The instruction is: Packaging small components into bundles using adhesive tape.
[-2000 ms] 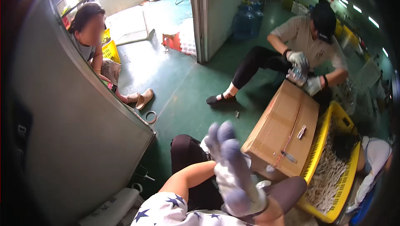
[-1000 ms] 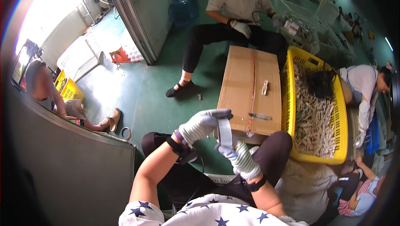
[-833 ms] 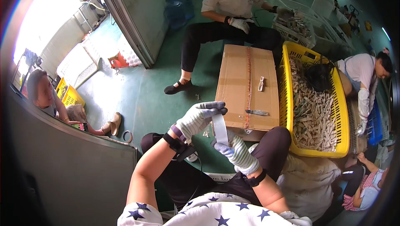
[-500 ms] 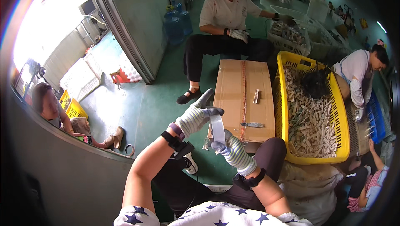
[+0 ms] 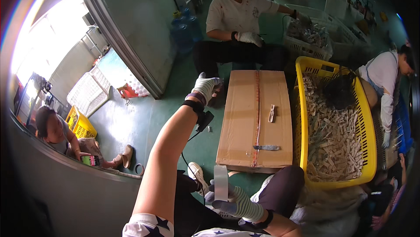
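My right hand [image 5: 239,203], in a striped glove with grey fingertips, grips a pale, curved band that looks like a tape roll [image 5: 222,183] seen edge-on, low in front of my knees. My left hand [image 5: 205,88], gloved alike, is stretched far forward, left of the cardboard box [image 5: 234,119]. Its fingers look curled together; whatever they may hold is too small to make out. A reddish line runs down the closed box top. On it lie a flat grey knife-like tool [image 5: 267,148] and a small pale clip-like piece [image 5: 272,113].
Right of the box stands a yellow crate [image 5: 369,149] full of small pale pieces, with a black bag on top. Across the box sits a gloved co-worker [image 5: 238,16]. Other people are at far right and left. A metal doorframe [image 5: 118,40] rises at left.
My left hand has left the tape roll and moved forward, its arm now extended. My right hand has drawn the roll down and back toward me.
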The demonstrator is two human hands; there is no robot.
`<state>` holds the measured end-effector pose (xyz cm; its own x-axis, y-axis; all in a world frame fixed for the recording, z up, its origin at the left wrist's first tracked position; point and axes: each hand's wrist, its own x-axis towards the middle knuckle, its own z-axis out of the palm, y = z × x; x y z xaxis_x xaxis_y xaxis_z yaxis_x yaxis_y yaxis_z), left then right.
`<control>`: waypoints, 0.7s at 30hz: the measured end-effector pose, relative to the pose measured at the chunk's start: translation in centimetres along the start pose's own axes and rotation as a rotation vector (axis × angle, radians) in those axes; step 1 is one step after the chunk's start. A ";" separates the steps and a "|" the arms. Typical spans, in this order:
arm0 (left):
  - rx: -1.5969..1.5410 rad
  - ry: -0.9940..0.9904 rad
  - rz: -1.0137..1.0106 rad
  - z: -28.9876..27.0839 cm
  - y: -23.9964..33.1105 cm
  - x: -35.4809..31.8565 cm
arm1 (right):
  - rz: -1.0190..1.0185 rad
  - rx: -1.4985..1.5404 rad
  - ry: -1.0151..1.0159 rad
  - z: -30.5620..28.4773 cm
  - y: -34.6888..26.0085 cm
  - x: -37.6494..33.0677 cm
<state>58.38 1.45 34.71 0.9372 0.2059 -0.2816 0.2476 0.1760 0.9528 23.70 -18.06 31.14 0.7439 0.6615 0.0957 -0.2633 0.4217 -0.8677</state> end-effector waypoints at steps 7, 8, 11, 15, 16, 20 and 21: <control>0.122 -0.047 -0.115 2.0 0.6 4.0 | -0.112 0.002 0.005 -4.8 0.2 2.1; 0.108 -0.107 -0.080 0.8 0.1 5.6 | -0.116 0.012 -0.014 -5.0 0.5 2.4; 0.136 -0.064 -0.079 4.3 -0.9 4.9 | -0.080 -0.165 0.070 -6.9 0.7 1.8; 0.305 -0.004 -0.106 4.5 -1.9 6.3 | -0.094 -0.075 0.054 -7.1 0.9 1.7; 0.374 0.011 -0.121 4.2 -2.5 7.3 | -0.073 0.106 0.005 -7.2 0.6 1.8; 0.347 -0.008 -0.155 4.4 -3.9 7.5 | -0.058 0.503 -0.053 -7.4 0.6 1.8; 0.365 0.007 -0.157 4.7 -4.0 7.4 | -0.093 0.555 -0.022 -7.5 0.8 1.9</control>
<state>65.50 -2.22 29.33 0.8797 0.2101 -0.4266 0.4599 -0.1479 0.8756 29.50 -21.11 26.93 0.7677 0.6164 0.1752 -0.4856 0.7380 -0.4685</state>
